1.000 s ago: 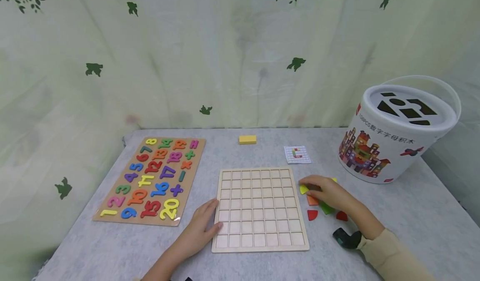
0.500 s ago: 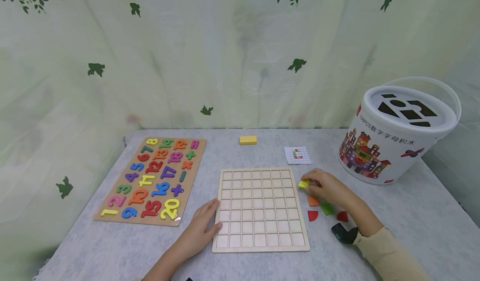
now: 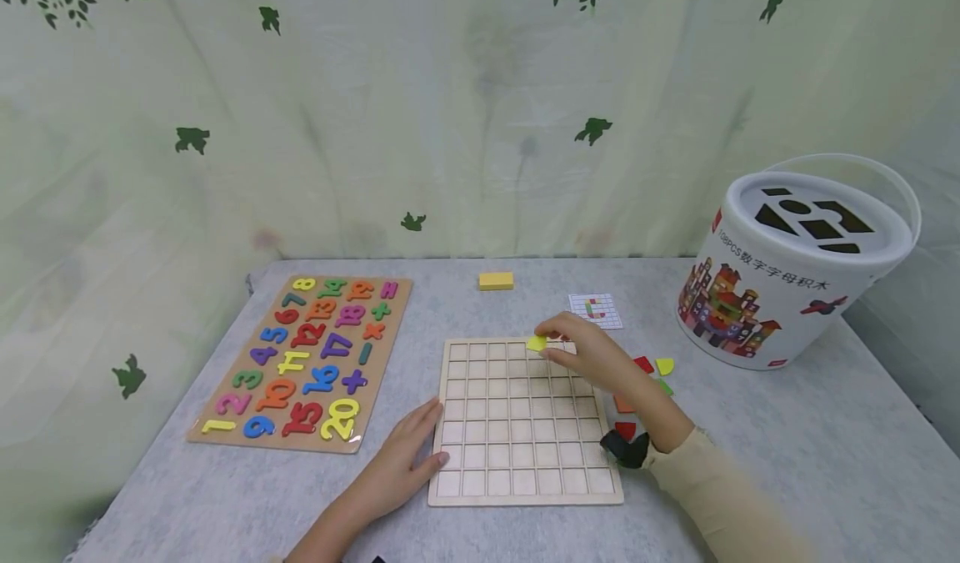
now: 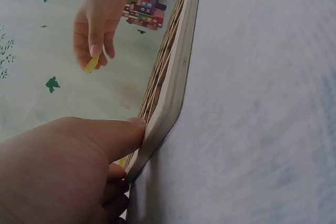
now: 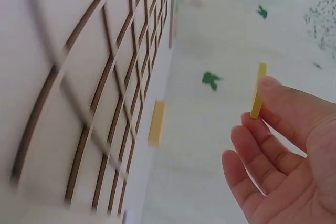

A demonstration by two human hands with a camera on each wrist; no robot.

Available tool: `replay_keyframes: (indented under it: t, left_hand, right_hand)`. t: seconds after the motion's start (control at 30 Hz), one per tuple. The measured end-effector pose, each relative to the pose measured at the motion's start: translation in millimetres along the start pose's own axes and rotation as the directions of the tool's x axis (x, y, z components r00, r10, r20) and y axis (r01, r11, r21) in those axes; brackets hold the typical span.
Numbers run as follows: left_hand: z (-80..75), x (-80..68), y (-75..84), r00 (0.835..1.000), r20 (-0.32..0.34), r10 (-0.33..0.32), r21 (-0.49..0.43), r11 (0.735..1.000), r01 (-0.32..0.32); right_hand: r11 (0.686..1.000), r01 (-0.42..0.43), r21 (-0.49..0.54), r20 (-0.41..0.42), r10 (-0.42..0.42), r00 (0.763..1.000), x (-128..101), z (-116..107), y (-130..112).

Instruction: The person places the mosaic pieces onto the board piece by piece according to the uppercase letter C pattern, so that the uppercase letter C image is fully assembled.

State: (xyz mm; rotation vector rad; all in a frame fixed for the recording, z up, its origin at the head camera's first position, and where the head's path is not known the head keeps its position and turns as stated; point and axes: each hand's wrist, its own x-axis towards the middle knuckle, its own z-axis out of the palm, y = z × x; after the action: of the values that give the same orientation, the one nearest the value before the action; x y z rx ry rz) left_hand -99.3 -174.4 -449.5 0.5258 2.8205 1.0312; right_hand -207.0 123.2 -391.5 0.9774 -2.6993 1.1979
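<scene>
A wooden grid board [image 3: 517, 446] lies flat in the middle of the grey table. My right hand [image 3: 581, 350] hovers over the board's far edge and pinches a thin yellow piece [image 3: 536, 343] [image 5: 258, 91] [image 4: 92, 64] between thumb and fingers. My left hand [image 3: 405, 454] [image 4: 68, 166] rests flat on the table, its fingers touching the board's left edge [image 4: 168, 103]. Loose pieces lie right of the board: a red one [image 3: 643, 364], a yellow one [image 3: 664, 366], an orange one [image 3: 622, 404], a green one [image 3: 664, 386] and another red one [image 3: 625, 429].
A number puzzle board [image 3: 303, 361] with coloured digits lies at the left. A yellow block [image 3: 496, 280] [image 5: 156, 123] and a small pattern card [image 3: 595, 310] sit behind the grid board. A large white bucket [image 3: 795, 267] with a shape-sorter lid stands at the right. A leaf-print curtain hangs behind.
My right hand lifted the yellow piece from the pile right of the board and carried it left, over the board's far rows. The left hand stayed put.
</scene>
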Motion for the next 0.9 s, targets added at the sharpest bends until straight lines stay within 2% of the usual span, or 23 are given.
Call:
replay_keyframes:
  t: [0.13, 0.27, 0.43, 0.57, 0.9]
  left_hand:
    - [1.0, 0.2, -1.1, 1.0, 0.014, 0.0, 0.02, 1.0, 0.0]
    - [0.8, -0.1, -1.1, 1.0, 0.028, -0.009, 0.045, 0.999, 0.008]
    - [-1.3, -0.1, 1.2, 0.999, 0.041, -0.015, 0.078, 0.997, 0.012]
    - [-1.9, 0.0, 2.0, 0.999, 0.05, -0.021, 0.096, 0.995, 0.016]
    - [-0.4, -0.2, -1.0, 0.999, 0.044, 0.004, 0.117, 0.993, -0.009]
  right_hand:
    - [0.999, 0.009, 0.038, 0.026, -0.01, 1.0, 15, 19, -8]
    - [0.999, 0.006, 0.047, 0.079, -0.01, 0.997, 28, 36, -7]
    - [0.996, -0.065, 0.066, 0.153, 0.054, 0.987, 35, 53, 4]
    - [0.994, -0.091, 0.054, 0.168, 0.081, 0.982, 36, 60, 11]
    - [0.997, -0.026, 0.067, 0.172, 0.014, 0.985, 32, 63, 14]
